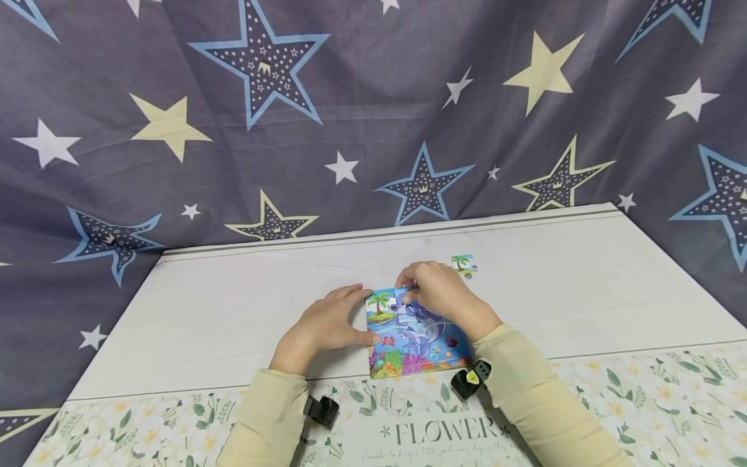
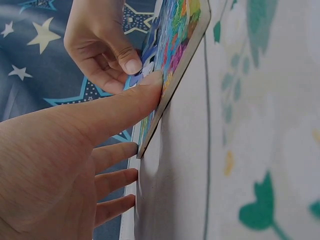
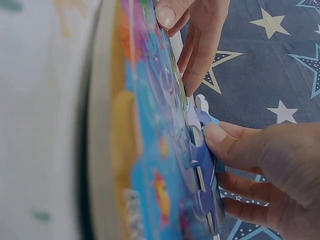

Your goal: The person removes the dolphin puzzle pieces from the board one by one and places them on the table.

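Cream sleeves [image 1: 543,395] come first, with black wrist cameras [image 1: 465,384] at their ends and a floral cloth [image 1: 204,431] below. Just past them the puzzle board [image 1: 452,361] lies flat on the white tabletop [image 1: 233,318], acting as a tray for the fitted pieces [image 1: 419,337] of a sea scene. Your left hand [image 1: 327,321] spreads wide at its left side — thumb on the edge, a fingertip at the far corner — probably to stop it sliding. Your right hand [image 1: 446,290] pinches a puzzle piece [image 3: 205,119] at the board's far edge, seemingly for fine control. Farther back lies a loose piece [image 1: 463,262], then the starry backdrop [image 1: 362,110].
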A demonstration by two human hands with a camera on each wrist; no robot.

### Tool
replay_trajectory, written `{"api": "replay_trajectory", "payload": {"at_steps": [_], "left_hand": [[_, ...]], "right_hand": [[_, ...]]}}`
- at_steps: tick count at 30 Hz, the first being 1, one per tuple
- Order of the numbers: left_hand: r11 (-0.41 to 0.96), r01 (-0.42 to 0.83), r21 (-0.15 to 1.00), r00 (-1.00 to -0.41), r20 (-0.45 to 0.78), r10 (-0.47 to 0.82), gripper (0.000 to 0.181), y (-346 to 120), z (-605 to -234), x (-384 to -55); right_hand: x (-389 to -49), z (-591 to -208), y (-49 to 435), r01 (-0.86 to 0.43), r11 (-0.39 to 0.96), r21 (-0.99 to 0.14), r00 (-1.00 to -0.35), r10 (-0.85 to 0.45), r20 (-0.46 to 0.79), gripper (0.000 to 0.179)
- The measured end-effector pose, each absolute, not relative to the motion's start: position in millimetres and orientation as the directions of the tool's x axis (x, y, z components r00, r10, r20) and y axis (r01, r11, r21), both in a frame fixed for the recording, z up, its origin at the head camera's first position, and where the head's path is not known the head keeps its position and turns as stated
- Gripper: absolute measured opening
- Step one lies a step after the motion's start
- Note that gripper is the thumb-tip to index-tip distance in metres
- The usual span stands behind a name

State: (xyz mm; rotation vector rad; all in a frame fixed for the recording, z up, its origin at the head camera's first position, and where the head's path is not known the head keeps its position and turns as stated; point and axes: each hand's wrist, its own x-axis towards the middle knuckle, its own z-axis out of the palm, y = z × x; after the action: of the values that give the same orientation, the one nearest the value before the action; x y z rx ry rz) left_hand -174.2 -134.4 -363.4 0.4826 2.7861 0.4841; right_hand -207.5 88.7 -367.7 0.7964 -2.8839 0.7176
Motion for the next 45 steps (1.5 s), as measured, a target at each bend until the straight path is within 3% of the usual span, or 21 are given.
{"api": "replay_trajectory", "payload": {"at_steps": [45], "left_hand": [[0.885, 0.272, 0.377, -0.907, -0.208, 0.367, 0.091, -134, -363, -174]], "right_hand": [[-209, -353, 99, -0.450, 0.651, -0.612, -0.850, -0.522, 0.070, 0.009]]}}
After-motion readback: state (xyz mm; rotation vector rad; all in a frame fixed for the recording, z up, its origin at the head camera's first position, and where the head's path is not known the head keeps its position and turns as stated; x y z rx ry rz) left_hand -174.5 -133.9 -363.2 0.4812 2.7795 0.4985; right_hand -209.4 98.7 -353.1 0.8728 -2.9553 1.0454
